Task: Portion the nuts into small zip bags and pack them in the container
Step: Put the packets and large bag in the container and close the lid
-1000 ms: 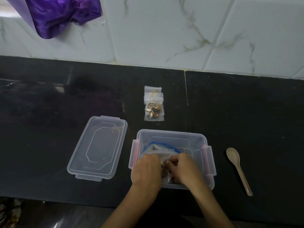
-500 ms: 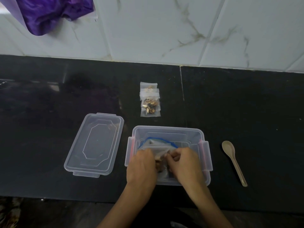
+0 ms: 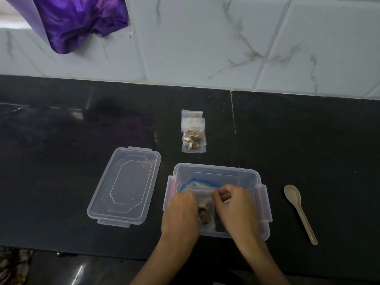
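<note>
Hands: left hand (image 3: 181,210) and right hand (image 3: 234,204) are both pinching a small zip bag (image 3: 205,208) of nuts with curled fingers, over the open container (image 3: 216,171).
Container: sitting on the black desk (image 3: 61,182), also holding a blue-zip bag (image 3: 197,182).
Filled bags (image 3: 193,134): lying stacked behind the container.
Lid (image 3: 125,186): lying to its left.
Spoon (image 3: 298,208): lying to its right.

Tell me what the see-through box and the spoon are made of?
The clear rectangular box looks like glossy plastic: the dark counter shows through its walls. The beige spoon has a dull, matte surface, probably plastic, though wood fibre is possible.
</note>
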Demonstrator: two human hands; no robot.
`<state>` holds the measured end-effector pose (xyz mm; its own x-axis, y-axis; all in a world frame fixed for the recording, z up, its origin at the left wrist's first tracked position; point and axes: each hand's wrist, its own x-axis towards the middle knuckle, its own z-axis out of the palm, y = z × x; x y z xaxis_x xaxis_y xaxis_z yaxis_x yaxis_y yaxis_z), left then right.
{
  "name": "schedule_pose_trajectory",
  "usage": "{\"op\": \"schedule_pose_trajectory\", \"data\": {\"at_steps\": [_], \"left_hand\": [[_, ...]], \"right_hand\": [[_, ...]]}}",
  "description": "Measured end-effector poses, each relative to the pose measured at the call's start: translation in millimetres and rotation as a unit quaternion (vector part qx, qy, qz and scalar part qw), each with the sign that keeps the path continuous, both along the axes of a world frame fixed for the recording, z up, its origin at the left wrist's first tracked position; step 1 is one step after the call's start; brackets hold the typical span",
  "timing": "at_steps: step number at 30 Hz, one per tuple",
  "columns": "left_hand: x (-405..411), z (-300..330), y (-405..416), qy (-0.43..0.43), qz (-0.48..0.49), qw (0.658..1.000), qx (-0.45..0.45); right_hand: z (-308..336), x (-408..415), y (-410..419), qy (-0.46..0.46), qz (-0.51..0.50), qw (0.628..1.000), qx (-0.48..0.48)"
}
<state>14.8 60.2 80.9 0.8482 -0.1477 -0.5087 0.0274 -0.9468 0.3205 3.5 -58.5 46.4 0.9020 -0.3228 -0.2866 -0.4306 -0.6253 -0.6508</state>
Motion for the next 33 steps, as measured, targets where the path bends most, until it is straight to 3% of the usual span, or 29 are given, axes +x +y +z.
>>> {"op": "schedule_pose_trajectory", "data": {"at_steps": [3,8,12,18,22,29,33], "left_hand": [[1.1,6.9,3.0,-0.012,0.013,1.0,-0.009],[24.6,36.3,14.8,-0.123,0.072,0.985,-0.098],[68.8,47.3,19.7,-0.226,0.111,0.953,-0.17],[150.7,-1.5,10.9,-0.145,0.154,0.955,-0.208],[170.2,-33.4,3.0,-0.079,0.183,0.956,-0.216],[173.6,-62.1,-5.2,-0.124,0.207,0.944,-0.224],[180.8,-58.0,-3.1,-0.16,0.211,0.934,-0.24]], "right_hand": [[9.6,0.3,-1.7,-0.02,0.007,1.0,-0.002],[51.0,26.4,-10.1,-0.11,0.026,0.993,0.02],[65.3,74.7,-16.8,-0.164,0.023,0.985,0.052],[26.8,150.6,-21.7,-0.046,0.034,0.995,0.081],[2.6,172.2,-20.0,0.033,0.048,0.998,0.037],[-11.0,180.7,-21.5,0.077,0.065,0.995,0.025],[-4.3,187.1,-28.5,0.066,0.047,0.995,0.064]]}}
